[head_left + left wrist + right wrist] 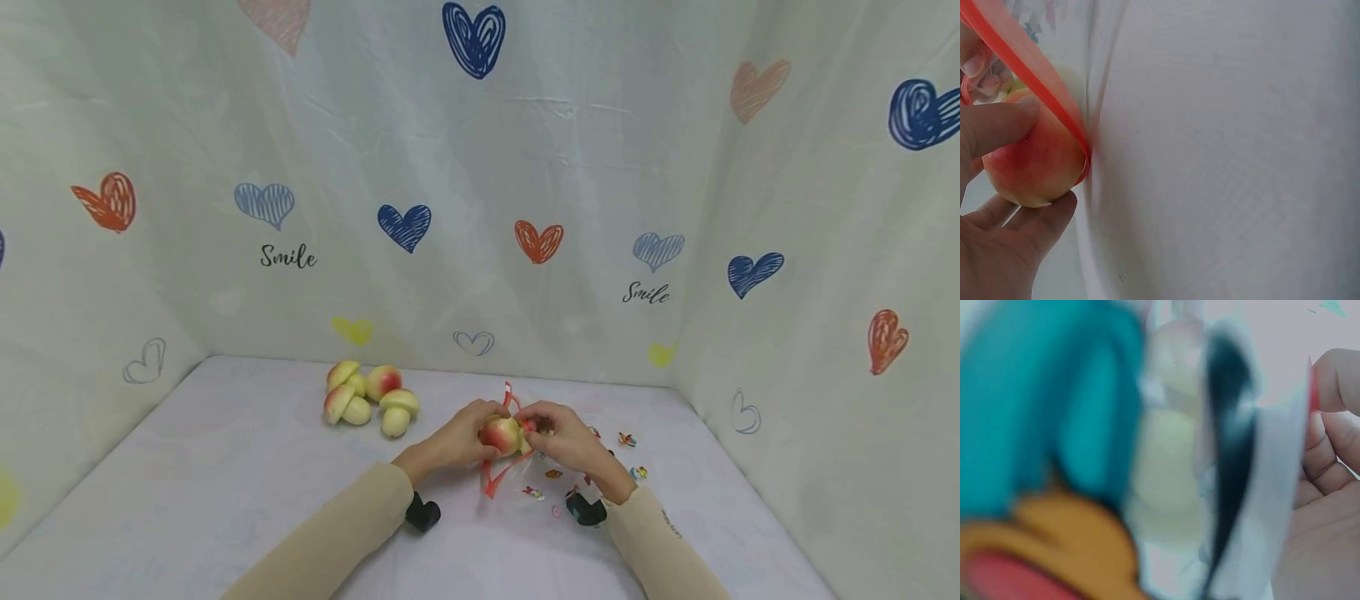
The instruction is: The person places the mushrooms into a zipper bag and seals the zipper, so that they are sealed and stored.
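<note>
My left hand (459, 435) grips a toy mushroom (498, 435) by its rounded red-and-cream cap. In the left wrist view, the thumb lies on one side of the cap (1035, 159) and fingers on the other. A clear plastic bag with cartoon prints (553, 473) spreads around the mushroom, its mouth edged by a red band (491, 483). That band (1038, 84) crosses over the cap. My right hand (567, 437) pinches the red edge of the bag. Through the plastic, the right wrist view shows the mushroom's pale stem (1169, 456), blurred, beside a large teal print (1054, 394).
Several more mushrooms (397, 412) with red-and-cream caps lie grouped on the white-covered table (247, 467), left of my hands. A white curtain (480, 150) with printed hearts stands behind and on both sides. Black wrist devices (422, 512) sit below both hands.
</note>
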Action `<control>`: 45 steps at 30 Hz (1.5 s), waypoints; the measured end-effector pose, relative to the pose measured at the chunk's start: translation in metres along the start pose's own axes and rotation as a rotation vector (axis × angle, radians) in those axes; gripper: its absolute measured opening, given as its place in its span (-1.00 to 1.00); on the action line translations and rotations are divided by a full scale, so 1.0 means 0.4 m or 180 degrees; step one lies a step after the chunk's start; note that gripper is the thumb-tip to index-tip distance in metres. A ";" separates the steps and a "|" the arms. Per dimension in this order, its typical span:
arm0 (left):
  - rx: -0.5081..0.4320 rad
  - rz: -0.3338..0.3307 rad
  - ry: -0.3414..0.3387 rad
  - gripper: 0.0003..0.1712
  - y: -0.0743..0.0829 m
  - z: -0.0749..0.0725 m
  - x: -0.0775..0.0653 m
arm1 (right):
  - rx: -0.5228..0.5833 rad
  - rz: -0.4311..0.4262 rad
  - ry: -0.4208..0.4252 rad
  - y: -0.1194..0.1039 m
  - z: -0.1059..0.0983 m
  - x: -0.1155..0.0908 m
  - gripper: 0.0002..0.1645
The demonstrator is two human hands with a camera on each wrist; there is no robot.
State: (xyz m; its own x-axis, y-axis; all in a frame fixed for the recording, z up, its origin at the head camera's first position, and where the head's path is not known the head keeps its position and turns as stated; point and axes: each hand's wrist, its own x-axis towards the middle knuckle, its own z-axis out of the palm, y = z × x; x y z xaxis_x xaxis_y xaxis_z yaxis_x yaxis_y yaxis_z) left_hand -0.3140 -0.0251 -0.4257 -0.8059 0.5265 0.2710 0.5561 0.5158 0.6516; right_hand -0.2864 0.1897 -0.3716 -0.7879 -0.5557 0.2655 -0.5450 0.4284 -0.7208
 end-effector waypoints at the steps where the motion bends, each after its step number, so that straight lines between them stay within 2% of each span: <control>1: -0.0003 -0.0003 0.0006 -0.42 0.001 0.000 0.000 | 0.0015 -0.0013 0.0004 0.000 -0.001 0.000 -0.66; 8: -0.0109 -0.0079 0.0103 -0.47 0.007 -0.005 0.000 | 0.0249 -0.0098 -0.0038 0.004 -0.004 0.001 -0.62; 15: -0.0131 -0.0173 0.0072 -0.51 0.011 -0.006 0.004 | 0.0382 -0.0041 -0.0061 0.009 -0.002 0.002 -0.62; 24: -0.0231 -0.0229 0.0156 -0.53 0.004 -0.011 0.000 | 0.0322 0.0057 -0.0073 0.003 -0.001 0.004 -0.61; 30: -0.0245 -0.0353 0.0225 -0.56 -0.005 -0.014 -0.001 | 0.0334 0.0033 -0.0070 0.007 -0.001 0.005 -0.62; 45: 0.0029 -0.0208 0.0175 -0.58 0.002 -0.005 0.031 | 0.0467 -0.0093 -0.0045 0.012 0.004 0.006 -0.65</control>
State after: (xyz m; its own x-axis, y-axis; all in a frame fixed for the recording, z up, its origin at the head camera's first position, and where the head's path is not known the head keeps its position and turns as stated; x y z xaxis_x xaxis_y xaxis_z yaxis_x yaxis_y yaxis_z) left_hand -0.3239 -0.0197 -0.4204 -0.8503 0.4538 0.2667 0.5037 0.5542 0.6627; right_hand -0.2904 0.1892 -0.3754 -0.7676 -0.5769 0.2794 -0.5190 0.3037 -0.7990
